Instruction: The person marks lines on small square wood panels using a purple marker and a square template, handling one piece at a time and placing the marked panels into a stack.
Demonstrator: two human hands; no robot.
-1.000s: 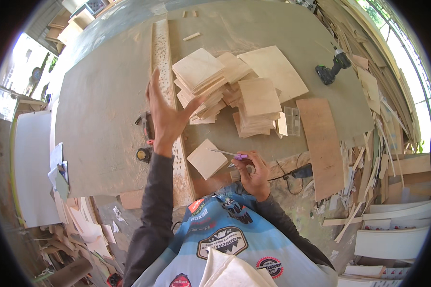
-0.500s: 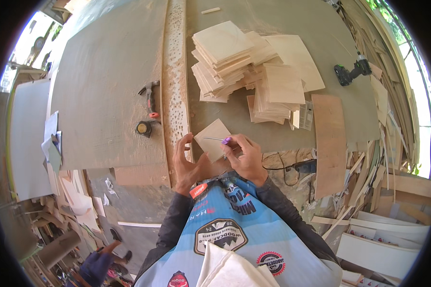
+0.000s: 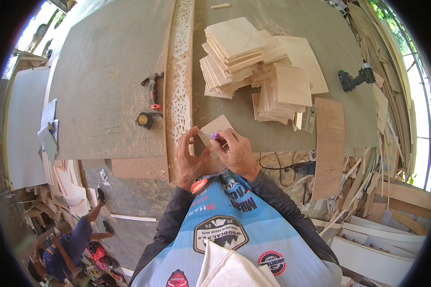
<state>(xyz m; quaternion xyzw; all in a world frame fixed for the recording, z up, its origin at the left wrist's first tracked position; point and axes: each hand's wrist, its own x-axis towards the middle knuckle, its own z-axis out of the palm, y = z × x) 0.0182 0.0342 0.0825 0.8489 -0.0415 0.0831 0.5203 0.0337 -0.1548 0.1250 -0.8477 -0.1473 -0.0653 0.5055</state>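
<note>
My right hand [image 3: 238, 154] pinches a thin metal rod with a purple handle [image 3: 216, 137], and the rod points left. At its tip are the fingertips of my left hand [image 3: 188, 161], whose fingers are bent and apart from the thumb. Below both hands a small square plywood piece [image 3: 218, 124] lies turned cornerwise at the table's near edge. My left thumb is by its near left side; whether it presses on the piece I cannot tell. Part of the square is hidden by my hands.
Beyond my hands stand stacks of plywood squares [image 3: 237, 38]. A claw hammer [image 3: 153, 91] and tape measure [image 3: 143, 120] lie left of a perforated, dusty strip [image 3: 180, 62]. A cordless drill [image 3: 357, 76] is at right. Behind me at lower left is another person [image 3: 67, 248].
My right hand has shifted slightly left with the purple-handled rod, bringing its tip to my left fingertips. The view has shifted a little, and the other person shows more at lower left.
</note>
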